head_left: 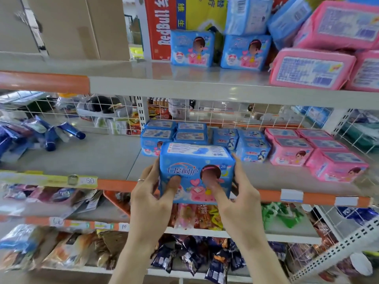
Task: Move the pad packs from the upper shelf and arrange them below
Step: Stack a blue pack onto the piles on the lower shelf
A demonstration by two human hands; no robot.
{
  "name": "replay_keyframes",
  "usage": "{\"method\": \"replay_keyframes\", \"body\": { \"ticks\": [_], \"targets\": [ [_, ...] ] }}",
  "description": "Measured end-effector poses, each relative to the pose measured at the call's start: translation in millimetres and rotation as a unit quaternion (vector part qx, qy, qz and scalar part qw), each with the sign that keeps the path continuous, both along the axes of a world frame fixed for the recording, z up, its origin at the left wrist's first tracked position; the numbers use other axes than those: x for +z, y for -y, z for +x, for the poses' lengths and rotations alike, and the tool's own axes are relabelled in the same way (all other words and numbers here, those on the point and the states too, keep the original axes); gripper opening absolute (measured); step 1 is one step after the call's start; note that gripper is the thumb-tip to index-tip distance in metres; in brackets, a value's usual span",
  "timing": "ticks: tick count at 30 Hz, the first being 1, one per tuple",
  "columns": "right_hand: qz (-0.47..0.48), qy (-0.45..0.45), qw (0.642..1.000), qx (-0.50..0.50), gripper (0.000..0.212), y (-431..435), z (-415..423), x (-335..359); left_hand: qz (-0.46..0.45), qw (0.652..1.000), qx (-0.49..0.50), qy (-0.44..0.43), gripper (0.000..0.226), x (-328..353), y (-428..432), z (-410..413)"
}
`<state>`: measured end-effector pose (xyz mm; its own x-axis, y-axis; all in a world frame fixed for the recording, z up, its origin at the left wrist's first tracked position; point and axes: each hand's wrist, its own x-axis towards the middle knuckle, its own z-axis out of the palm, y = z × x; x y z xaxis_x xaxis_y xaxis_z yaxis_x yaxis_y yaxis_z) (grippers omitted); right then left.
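Position report, head view. I read both hands on one blue pad pack (196,173). It is held upright with its printed front toward me, in front of the orange edge strip (114,184) of the shelf below (110,158). The pack's lower edge is level with that strip. I cannot tell whether it touches the shelf.

Left hand (149,199): the thumb lies on the front face and the fingers (152,171) are wrapped round the pack's left side. A ring (141,179) sits on one finger.

Right hand (238,197): the thumb lies on the front face near the lower middle and the other fingers clasp the pack's right side. Both grips are closed on the pack, not spread wide.

Shelf below: directly behind the held pack stand the arranged blue packs (158,138) in rows, two layers high at the left. To their right, the lined-up pink packs (291,150) run front to back. A white wire grid (225,113) closes the rear. Blue tubes (61,134) lie loose at the far left.

Upper shelf (184,83): two upright blue packs (191,48) stand side by side, with more piled above the right one. The heaped pink packs (311,68) lie to the right. A RedBull carton (160,27) and a brown cardboard box (78,27) stand to the left.
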<state>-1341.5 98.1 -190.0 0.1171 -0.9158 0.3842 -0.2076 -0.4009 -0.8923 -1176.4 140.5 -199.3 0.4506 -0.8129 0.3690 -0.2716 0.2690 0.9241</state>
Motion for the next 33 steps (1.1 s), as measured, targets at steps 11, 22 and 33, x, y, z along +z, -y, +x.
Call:
{"method": "replay_keyframes", "body": {
  "ticks": [11,22,33],
  "targets": [
    [0.016,-0.002,1.000,-0.010,0.073,4.4,82.7,-10.8,0.057,0.998,0.021,0.000,0.055,-18.8,1.5,78.2],
    [0.022,-0.050,0.998,-0.039,0.059,5.1,115.5,-19.5,0.091,0.996,-0.001,0.019,0.037,-26.0,11.1,116.9],
    [0.034,-0.074,0.996,-0.041,0.063,41.3,97.6,-34.1,0.114,0.992,0.008,0.054,0.018,-41.2,43.3,106.7]
  ]
}}
